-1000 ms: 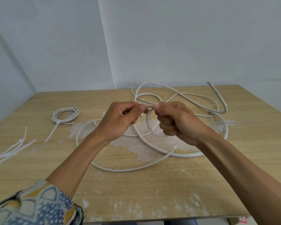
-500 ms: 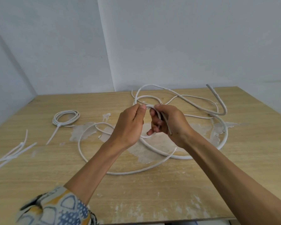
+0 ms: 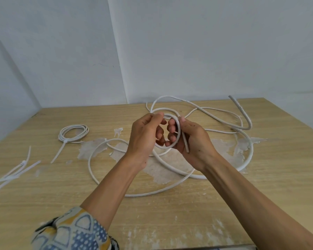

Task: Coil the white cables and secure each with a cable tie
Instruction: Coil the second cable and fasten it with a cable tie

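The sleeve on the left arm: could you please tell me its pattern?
The sleeve has a blue, yellow and white geometric print; head view.

cam: head-worn, wide | faces: forward-down at table (image 3: 43, 204) | near: left hand (image 3: 143, 134), right hand (image 3: 193, 139)

No legible text, no labels (cable (image 3: 238, 106) marks possibly print, unreadable)

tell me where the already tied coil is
In the head view the tied coil lies on the table left of the left hand, beyond the loose cable ties.
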